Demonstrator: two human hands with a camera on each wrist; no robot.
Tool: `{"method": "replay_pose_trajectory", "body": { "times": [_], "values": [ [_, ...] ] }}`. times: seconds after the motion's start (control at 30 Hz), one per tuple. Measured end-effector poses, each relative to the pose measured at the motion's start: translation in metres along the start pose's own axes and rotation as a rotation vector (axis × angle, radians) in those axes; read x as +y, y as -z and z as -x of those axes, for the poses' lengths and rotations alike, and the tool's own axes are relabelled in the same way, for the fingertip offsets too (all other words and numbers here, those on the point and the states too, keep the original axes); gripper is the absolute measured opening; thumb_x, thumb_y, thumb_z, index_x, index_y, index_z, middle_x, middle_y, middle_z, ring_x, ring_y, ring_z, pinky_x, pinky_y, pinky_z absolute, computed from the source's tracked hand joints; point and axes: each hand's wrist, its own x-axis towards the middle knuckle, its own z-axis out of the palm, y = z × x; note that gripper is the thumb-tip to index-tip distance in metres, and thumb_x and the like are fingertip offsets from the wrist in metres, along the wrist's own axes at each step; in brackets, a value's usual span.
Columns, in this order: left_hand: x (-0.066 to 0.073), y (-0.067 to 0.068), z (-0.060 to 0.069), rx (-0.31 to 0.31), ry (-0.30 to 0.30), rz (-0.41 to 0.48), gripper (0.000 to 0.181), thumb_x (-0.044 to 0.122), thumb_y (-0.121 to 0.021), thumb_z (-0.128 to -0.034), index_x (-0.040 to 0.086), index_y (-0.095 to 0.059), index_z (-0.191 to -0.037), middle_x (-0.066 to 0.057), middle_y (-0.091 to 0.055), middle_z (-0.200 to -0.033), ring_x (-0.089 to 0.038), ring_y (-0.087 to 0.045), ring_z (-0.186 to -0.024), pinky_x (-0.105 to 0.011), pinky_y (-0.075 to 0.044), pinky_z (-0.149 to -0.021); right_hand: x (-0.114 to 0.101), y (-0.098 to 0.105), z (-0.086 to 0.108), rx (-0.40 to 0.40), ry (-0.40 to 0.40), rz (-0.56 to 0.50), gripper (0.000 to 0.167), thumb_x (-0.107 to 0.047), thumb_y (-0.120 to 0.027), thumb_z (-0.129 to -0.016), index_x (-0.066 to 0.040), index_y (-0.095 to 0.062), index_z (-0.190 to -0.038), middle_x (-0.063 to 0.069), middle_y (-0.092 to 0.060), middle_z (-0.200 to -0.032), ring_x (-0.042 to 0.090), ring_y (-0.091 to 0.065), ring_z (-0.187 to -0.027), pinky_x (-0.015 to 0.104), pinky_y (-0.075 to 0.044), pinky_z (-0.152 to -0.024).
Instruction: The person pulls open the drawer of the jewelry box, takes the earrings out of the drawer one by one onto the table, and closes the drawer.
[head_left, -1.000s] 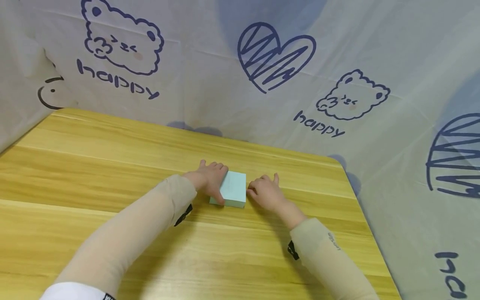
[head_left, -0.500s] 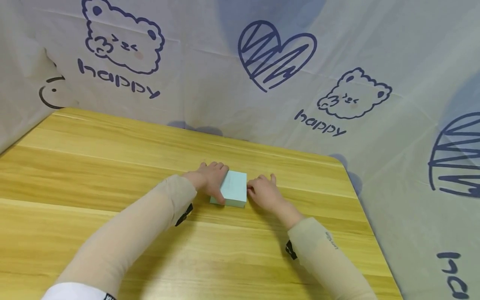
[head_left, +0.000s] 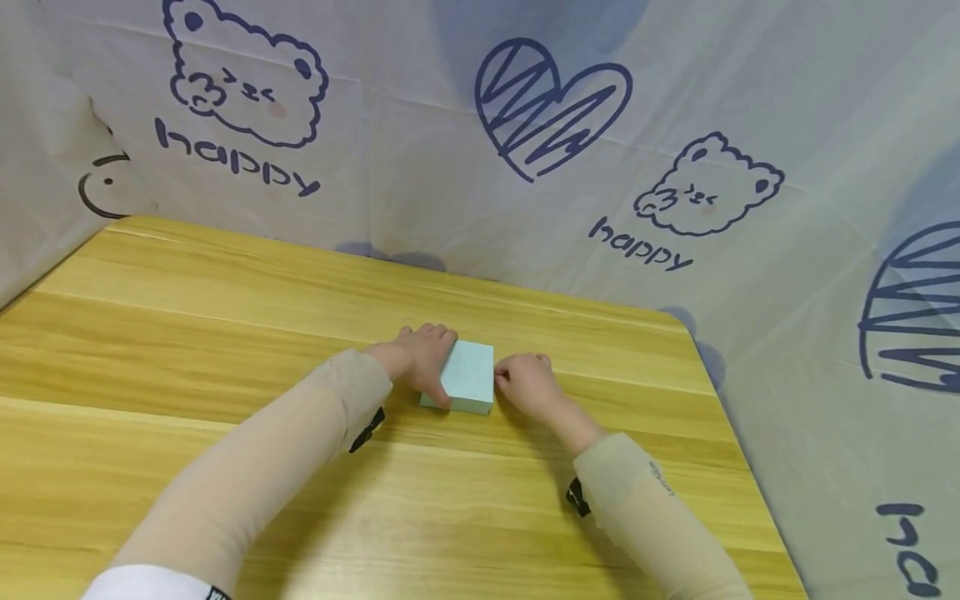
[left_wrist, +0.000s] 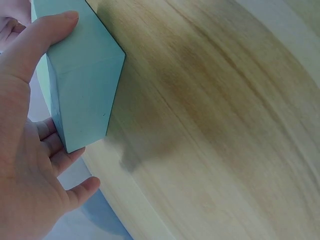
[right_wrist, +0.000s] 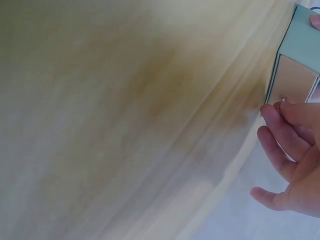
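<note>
So the biggest thing here is the pale cloth with the doodled bears and hearts, hanging beyond the box. Then there's the wood-grain worktop, which runs out on every side of the box and carries it. Two light sleeves come in from the near side, the left sleeve to the left of the box and the right sleeve to the right.

The star is the box itself, mint green, lying flat on the worktop between both hands. The left hand grips its left end, fingers spread wide, thumb toward the near edge and the rest around the far side. The right hand is just at the right end, thumb and finger pinched narrow. Set into that right end is a tan panel, and the pinch is on a small pull there. That bit's mostly covered, so I can't swear whether it's a ribbon, tab or knob.

Progress-wise, I'd call it early days: box steadied, pull caught. The panel looks to be sitting in the box's end, so I'd say drawing it out is the part not done yet.
</note>
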Motion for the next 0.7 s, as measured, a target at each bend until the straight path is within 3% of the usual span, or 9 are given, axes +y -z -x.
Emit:
{"method": "replay_pose_trajectory", "body": {
  "times": [0.23, 0.43, 0.57, 0.7],
  "values": [
    [-0.002, -0.003, -0.002, 0.002, 0.001, 0.008, 0.105, 0.052, -0.075, -0.0678, 0.004, -0.024, -0.146, -0.015, -0.032, -0.148, -0.031, -0.029, -0.137, -0.055, -0.024, -0.111, 0.004, 0.001, 0.003, 0.005, -0.041, 0.019, 0.017, -0.009, -0.057, -0.091, -0.007, -0.074, -0.094, 0.008, -0.073, -0.096, 0.026, -0.066, -0.094, 0.055, -0.037, -0.099],
    [-0.002, -0.003, -0.002, 0.003, 0.002, 0.007, 0.105, 0.052, -0.075, -0.0681, 0.004, -0.024, -0.146, -0.015, -0.031, -0.149, -0.031, -0.028, -0.138, -0.055, -0.023, -0.111, 0.007, 0.004, 0.005, -0.001, -0.055, 0.03, 0.016, -0.01, -0.058, -0.091, -0.007, -0.074, -0.093, 0.007, -0.073, -0.095, 0.026, -0.067, -0.092, 0.054, -0.037, -0.098],
    [-0.002, -0.003, -0.003, 0.002, 0.003, -0.004, 0.105, 0.052, -0.075, -0.0683, 0.004, -0.023, -0.146, -0.015, -0.032, -0.148, -0.031, -0.028, -0.138, -0.054, -0.024, -0.111, 0.011, 0.005, 0.007, 0.004, -0.055, 0.036, 0.016, -0.009, -0.058, -0.09, -0.008, -0.073, -0.083, 0.005, -0.072, -0.085, 0.021, -0.065, -0.079, 0.054, -0.038, -0.096],
    [-0.002, -0.003, -0.003, 0.003, 0.003, -0.01, 0.106, 0.053, -0.075, -0.0678, 0.004, -0.023, -0.146, -0.015, -0.032, -0.148, -0.031, -0.028, -0.138, -0.055, -0.023, -0.111, 0.016, 0.006, 0.007, 0.007, -0.051, 0.057, 0.022, -0.009, -0.058, -0.089, -0.01, -0.065, -0.068, 0.001, -0.066, -0.069, 0.015, -0.052, -0.065, 0.052, -0.039, -0.092]
  ]
}}
